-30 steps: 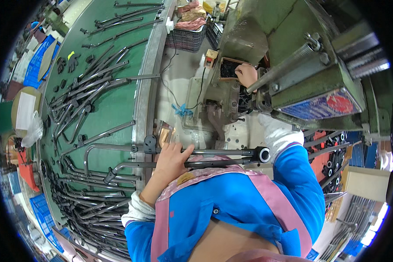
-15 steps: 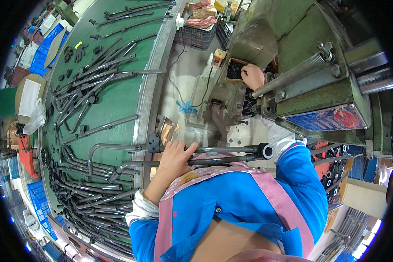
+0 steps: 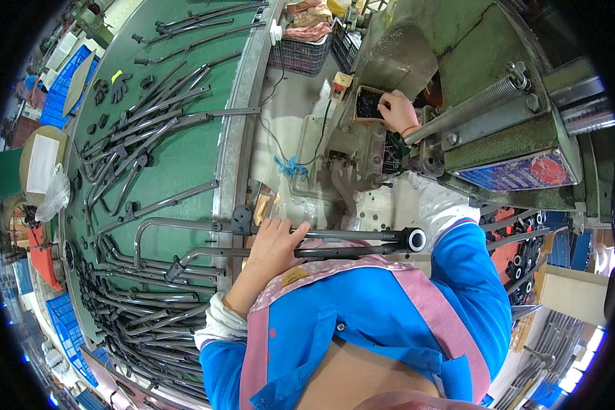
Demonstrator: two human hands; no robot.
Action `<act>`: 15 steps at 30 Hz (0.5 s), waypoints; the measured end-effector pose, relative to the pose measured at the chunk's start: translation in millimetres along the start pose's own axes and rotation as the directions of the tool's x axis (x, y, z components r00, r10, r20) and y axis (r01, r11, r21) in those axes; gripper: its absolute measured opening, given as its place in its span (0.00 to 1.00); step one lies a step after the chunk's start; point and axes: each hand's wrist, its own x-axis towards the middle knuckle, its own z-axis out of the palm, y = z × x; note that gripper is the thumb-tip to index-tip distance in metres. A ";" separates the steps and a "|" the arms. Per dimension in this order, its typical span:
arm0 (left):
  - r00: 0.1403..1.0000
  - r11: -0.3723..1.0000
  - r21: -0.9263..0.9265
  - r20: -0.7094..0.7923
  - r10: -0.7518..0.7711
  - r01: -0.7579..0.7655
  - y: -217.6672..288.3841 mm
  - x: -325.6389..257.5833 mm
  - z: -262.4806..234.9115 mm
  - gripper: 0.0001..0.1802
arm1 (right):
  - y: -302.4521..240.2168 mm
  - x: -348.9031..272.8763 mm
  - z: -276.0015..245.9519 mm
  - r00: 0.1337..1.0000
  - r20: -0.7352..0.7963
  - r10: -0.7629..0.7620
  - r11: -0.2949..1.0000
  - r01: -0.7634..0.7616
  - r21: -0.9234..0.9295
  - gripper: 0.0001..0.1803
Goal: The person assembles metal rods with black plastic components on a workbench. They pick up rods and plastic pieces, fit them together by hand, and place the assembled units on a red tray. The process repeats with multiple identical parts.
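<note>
My left hand is closed around a bent black tube frame, holding it level across my lap. A round joint with a white ring ends the frame on the right; its bent ends reach left over the green table. My right hand is at the right edge of a small box of small black parts. Its fingers are curled and pinched together; whatever is between them is too small to make out. Close below that hand lies a cluster of dark small pieces on the machine.
A green machine with a spring rod rises close beside my right hand. The green table on the left carries many black tubes and dark gloves. Black crates stand beyond; more tube parts lie at right.
My right hand has drawn slightly up and right from the box's middle toward its edge, showing a red band on the wrist. The left hand keeps its hold on the frame.
</note>
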 end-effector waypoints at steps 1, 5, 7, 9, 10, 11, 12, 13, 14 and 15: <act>1.000 1.000 0.008 0.003 0.007 -0.007 -1.5 -0.3 -0.1 0.35 | -1.6 -0.2 0.0 1.000 -0.029 -0.006 1.000 0.006 0.001 0.07; 1.000 1.000 0.021 0.010 0.021 -0.022 -5.3 -3.2 0.1 0.36 | -13.6 -4.4 -8.8 0.979 -0.163 -0.120 0.989 0.132 0.062 0.06; 0.999 0.998 0.059 0.027 0.025 -0.027 -8.4 -3.5 1.6 0.36 | -10.3 -9.8 -20.4 0.985 -0.153 -0.083 0.977 0.111 0.180 0.06; 0.997 0.994 0.078 0.037 0.070 -0.073 -11.6 -0.9 2.2 0.37 | 24.0 -29.2 -11.2 0.983 -0.046 0.176 0.883 -0.137 0.449 0.09; 0.997 0.994 0.078 0.025 0.076 -0.077 -15.9 -2.4 4.9 0.38 | 13.2 -46.6 -19.4 0.978 -0.039 0.203 0.877 -0.164 0.452 0.11; 0.998 0.995 0.078 0.009 0.068 -0.068 -18.4 -5.8 7.5 0.38 | -3.7 -59.6 -28.5 0.976 -0.025 0.218 0.869 -0.183 0.460 0.12; 0.997 0.993 0.086 0.013 0.073 -0.074 -21.0 -4.9 8.6 0.38 | -3.4 -87.8 -25.9 0.955 -0.199 0.219 0.840 -0.081 0.536 0.12; 0.996 0.991 0.095 0.017 0.089 -0.090 -23.6 -2.0 9.7 0.39 | 2.6 -115.5 -17.7 0.898 -0.375 0.230 0.814 0.034 0.580 0.12; 0.996 0.991 0.107 0.016 0.083 -0.085 -23.7 -0.1 8.4 0.39 | -9.6 -134.9 -27.2 0.922 -0.290 0.256 0.731 0.012 0.682 0.11; 0.997 0.994 0.091 0.039 0.061 -0.064 -22.7 0.5 5.2 0.39 | -23.5 -154.4 -37.8 0.939 -0.202 0.279 0.637 -0.024 0.770 0.11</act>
